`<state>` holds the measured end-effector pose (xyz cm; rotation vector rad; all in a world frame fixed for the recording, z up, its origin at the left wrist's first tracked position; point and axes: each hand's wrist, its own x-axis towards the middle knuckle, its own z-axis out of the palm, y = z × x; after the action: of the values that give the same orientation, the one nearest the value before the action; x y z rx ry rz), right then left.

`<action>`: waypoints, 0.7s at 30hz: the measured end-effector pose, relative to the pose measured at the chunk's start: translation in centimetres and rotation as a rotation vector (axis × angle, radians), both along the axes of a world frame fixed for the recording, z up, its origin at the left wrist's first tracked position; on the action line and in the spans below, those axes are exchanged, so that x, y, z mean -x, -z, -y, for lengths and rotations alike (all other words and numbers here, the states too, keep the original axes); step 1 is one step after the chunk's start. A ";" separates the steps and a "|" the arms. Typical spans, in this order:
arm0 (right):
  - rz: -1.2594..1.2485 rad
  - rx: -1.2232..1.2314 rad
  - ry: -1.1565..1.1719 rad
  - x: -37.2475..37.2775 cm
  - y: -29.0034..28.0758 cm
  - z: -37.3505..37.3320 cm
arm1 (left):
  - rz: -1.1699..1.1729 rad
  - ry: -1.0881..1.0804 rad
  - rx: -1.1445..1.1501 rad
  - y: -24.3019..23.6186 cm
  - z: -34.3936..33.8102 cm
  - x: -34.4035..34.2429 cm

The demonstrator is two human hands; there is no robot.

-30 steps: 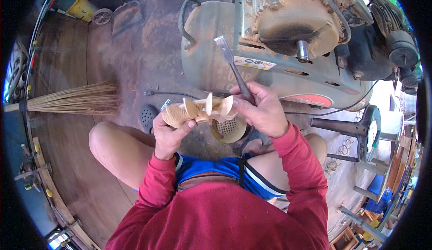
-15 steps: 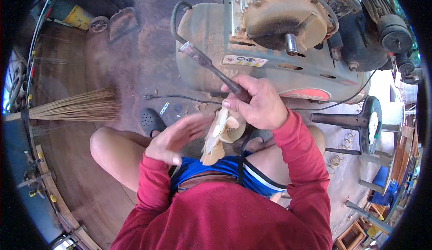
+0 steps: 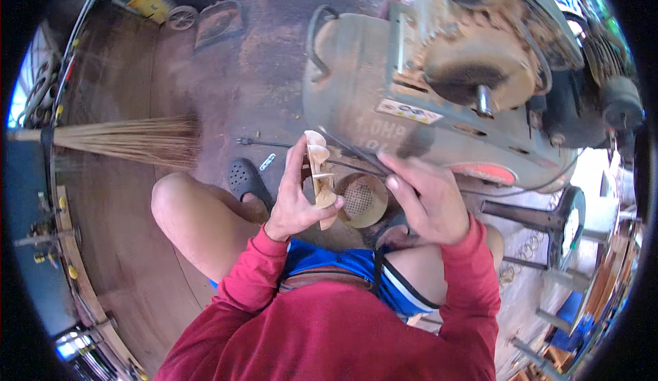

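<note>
Upright in my left hand [image 3: 296, 203] is a pale carved wooden piece [image 3: 317, 165] with scalloped, wavy edges. My fingers wrap its left side and the thumb presses low on its front. My right hand [image 3: 428, 199] grips a slim dark chisel [image 3: 351, 149], whose shaft slants up and left toward the carving's top. Motion blurs the chisel's end, and its handle is hidden by my fingers. Whether the chisel touches the wood I cannot tell. Below and between my hands sits a round tan thing [image 3: 361, 201] with a grid of small holes.
A dusty air compressor [image 3: 356, 72] stands ahead to the right, with a dark cable [image 3: 267, 142] running by it. At left lies a straw broom [image 3: 130, 141]. A dark stool [image 3: 534, 216] is at my right. A clog [image 3: 247, 182] is on my left foot.
The carved piece has passed from my right hand to my left and now stands upright. My right hand has moved right and lower, still holding the chisel. The view has shifted.
</note>
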<state>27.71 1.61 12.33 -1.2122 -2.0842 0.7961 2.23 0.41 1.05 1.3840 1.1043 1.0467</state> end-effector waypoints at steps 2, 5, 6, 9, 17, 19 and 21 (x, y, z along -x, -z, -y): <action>0.138 0.121 0.014 -0.6 -0.7 1.1 | -0.207 -0.090 -0.106 -0.4 -0.3 0.4; 0.085 0.112 -0.024 -0.7 -0.9 1.9 | -0.287 -0.150 -0.214 -0.3 -0.4 0.5; 0.059 0.084 -0.041 -0.7 -0.6 1.9 | -0.288 -0.144 -0.210 -0.5 -0.5 0.5; 0.071 0.094 -0.061 -0.4 -0.4 2.1 | -0.401 -0.163 -0.394 -1.3 -0.9 0.2; 0.067 0.093 -0.106 -1.0 -0.8 1.9 | -0.573 -0.213 -0.530 -1.3 -1.1 0.1; 0.071 0.072 -0.100 -0.9 -1.0 2.0 | -0.523 -0.222 -0.554 -1.0 -1.0 -0.1; 0.042 0.088 -0.086 -0.5 -1.3 1.9 | -0.521 -0.257 -0.544 -1.0 -0.9 -0.3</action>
<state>28.16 -0.32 13.65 -1.2018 -2.1681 0.9174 2.50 1.31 2.05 2.0695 1.4676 1.2685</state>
